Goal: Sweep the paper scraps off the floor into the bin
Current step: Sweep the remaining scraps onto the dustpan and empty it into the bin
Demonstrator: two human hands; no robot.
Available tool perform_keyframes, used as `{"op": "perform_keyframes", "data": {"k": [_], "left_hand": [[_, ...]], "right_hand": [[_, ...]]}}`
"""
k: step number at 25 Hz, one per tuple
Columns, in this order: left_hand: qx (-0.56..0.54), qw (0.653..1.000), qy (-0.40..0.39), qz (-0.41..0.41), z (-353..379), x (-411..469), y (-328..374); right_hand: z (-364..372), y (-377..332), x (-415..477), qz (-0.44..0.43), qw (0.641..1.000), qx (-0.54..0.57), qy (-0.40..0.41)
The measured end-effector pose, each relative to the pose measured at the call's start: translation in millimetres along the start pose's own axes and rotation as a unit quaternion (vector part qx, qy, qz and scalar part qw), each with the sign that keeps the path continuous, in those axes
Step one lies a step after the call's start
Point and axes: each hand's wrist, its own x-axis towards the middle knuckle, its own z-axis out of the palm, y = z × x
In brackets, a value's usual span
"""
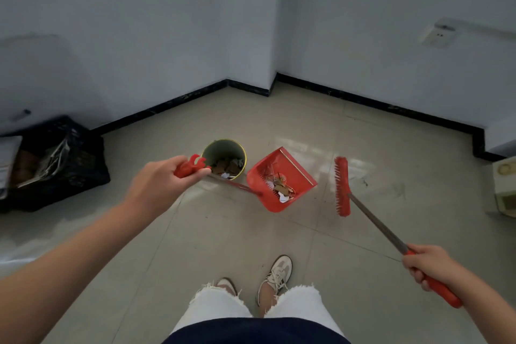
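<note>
Pale tiled floor [217, 234], white walls [134, 22] meeting in a corner, black skirting [167, 110] along the bottom. And right in the middle of it, the action. The left hand [162, 184] reaches forward, seen from its back, fingers curled round the red grip [190, 166] at the top of the dustpan's shaft; the fingertips themselves are hidden behind the grip. From that grip the thin shaft slants down past the front of the bin [223, 145] to the red dustpan [282, 178], which sits just right of the bin, near its rim. Whether the pan rests on the tiles or hangs clear, I cannot tell.

The paper scraps [282, 191] are in the pan, white and brown bits heaped toward its back wall, well below and away from the left fingers. More scraps show inside the yellow-rimmed bin.

Over to the right hand [430, 265]: fingers wrapped tight round the red end of the broom handle [444, 292], thumb side toward the metal shaft. The shaft runs up and left to the red broom head [342, 187], bristles facing the dustpan, close beside it but apart.

A black crate [64, 164] of papers stands at the left wall, a socket [438, 34] is on the right wall, and a cream box [506, 187] is at the right edge. Below, frayed white trousers [217, 304] and pale trainers [275, 273].
</note>
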Motion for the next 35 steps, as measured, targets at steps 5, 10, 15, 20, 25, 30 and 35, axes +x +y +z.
{"op": "perform_keyframes", "data": {"k": [5, 10, 15, 20, 25, 30, 35], "left_hand": [[-0.023, 0.999, 0.026, 0.013, -32.6, -31.8, 0.4], [-0.192, 0.977, 0.057, -0.078, -51.6, -44.4, -38.5], [-0.339, 0.904, 0.099, -0.239, -73.5, -94.2, -120.2], [-0.454, 0.792, 0.128, -0.388, -60.4, -151.3, -180.7], [-0.536, 0.690, 0.161, -0.459, -57.1, -166.0, -204.8], [-0.589, 0.587, 0.179, -0.526, -44.0, -149.8, -229.5], [-0.702, 0.454, 0.119, -0.536, -25.6, -138.2, -237.0]], "right_hand": [[16.3, -5.2, -16.6, 0.051, 0.998, 0.025, -0.026], [29.7, -17.5, -38.2, 0.086, 0.993, 0.053, -0.058], [62.4, -30.2, -55.7, 0.073, 0.992, 0.081, -0.058], [92.5, -65.5, -61.3, 0.031, 0.997, 0.057, -0.038], [103.7, -106.7, -68.9, -0.004, 0.998, 0.041, -0.048], [108.7, -126.9, -80.0, -0.039, 0.997, 0.035, -0.050], [122.6, -133.5, -90.2, -0.057, 0.996, 0.005, -0.064]]}}
